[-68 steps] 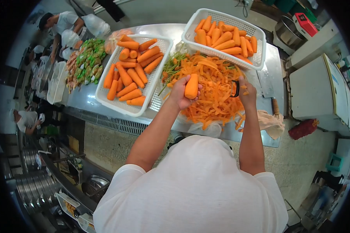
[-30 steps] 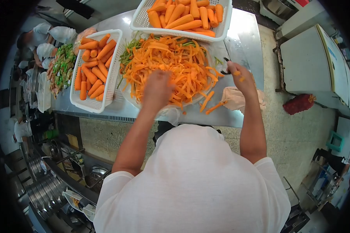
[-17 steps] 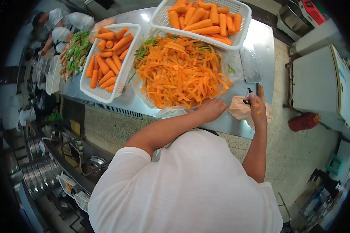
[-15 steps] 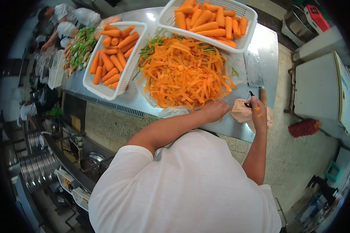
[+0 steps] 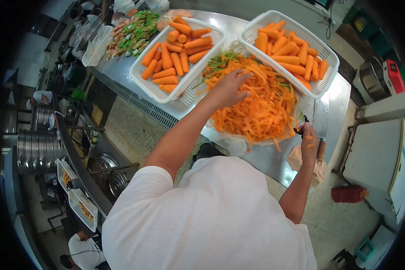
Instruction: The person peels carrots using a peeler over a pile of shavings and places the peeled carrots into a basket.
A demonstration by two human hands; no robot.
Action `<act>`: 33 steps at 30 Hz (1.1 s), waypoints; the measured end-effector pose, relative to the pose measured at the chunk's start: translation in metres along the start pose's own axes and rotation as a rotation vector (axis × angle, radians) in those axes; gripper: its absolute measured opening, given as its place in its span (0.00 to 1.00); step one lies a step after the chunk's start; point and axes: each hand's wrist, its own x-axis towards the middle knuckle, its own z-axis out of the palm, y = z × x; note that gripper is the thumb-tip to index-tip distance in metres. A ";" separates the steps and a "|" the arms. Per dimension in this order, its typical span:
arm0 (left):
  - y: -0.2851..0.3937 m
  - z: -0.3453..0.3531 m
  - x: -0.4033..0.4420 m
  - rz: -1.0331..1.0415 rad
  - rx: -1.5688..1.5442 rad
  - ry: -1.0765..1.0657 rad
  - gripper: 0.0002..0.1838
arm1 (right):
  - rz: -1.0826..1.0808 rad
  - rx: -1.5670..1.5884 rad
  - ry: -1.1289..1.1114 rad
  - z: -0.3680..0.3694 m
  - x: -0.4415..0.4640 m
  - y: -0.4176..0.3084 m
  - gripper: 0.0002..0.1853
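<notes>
My left hand (image 5: 231, 89), empty and with its fingers apart, is over the left side of a big heap of orange carrot peelings (image 5: 261, 114). My right hand (image 5: 308, 137) is closed round a black peeler (image 5: 303, 126) to the right of the heap, and bits of peel cling to its back. Left of the heap, a white basket (image 5: 146, 89) holds whole carrots (image 5: 177, 60). Behind the heap on the right, a second white basket (image 5: 317, 93) holds more carrots (image 5: 287, 48). Green stems (image 5: 220, 63) show at the heap's back left edge.
A cleaver's wooden handle (image 5: 321, 150) and a peach-coloured cloth (image 5: 296, 158) lie at the table's right. Chopped green vegetables (image 5: 137, 33) cover the far left of the metal table (image 5: 121, 76). Another person (image 5: 83, 249) is at the lower left. A white cabinet (image 5: 371, 150) stands right.
My left hand has moved from the near edge of the table up over the peelings, and its fingers have spread. My right hand still holds the peeler. The view has turned.
</notes>
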 end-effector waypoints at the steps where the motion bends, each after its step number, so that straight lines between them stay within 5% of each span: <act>1: -0.014 -0.012 -0.005 -0.043 -0.139 -0.014 0.25 | 0.058 -0.005 -0.004 0.005 0.001 -0.013 0.29; 6: -0.149 -0.084 -0.029 -0.317 0.123 0.216 0.21 | 0.010 -0.004 0.059 0.047 0.000 -0.033 0.29; 10: -0.240 -0.153 -0.060 -0.797 0.565 0.152 0.28 | 0.069 -0.043 0.064 0.080 -0.009 -0.058 0.29; 14: -0.317 -0.168 -0.080 -0.697 0.611 0.254 0.35 | 0.045 -0.059 0.086 0.123 -0.012 -0.079 0.28; 16: -0.328 -0.169 -0.071 -0.786 0.358 0.104 0.37 | 0.018 -0.060 0.083 0.142 -0.009 -0.089 0.28; 26: -0.340 -0.165 -0.059 -0.800 0.284 0.014 0.39 | 0.053 -0.166 -0.063 0.188 0.000 -0.128 0.29; 31: -0.318 -0.171 -0.053 -0.863 0.159 0.016 0.29 | 0.033 -0.158 -0.063 0.177 -0.002 -0.119 0.29; 33: -0.318 -0.170 -0.044 -1.112 -0.761 0.097 0.28 | 0.045 -0.158 -0.076 0.162 0.002 -0.110 0.29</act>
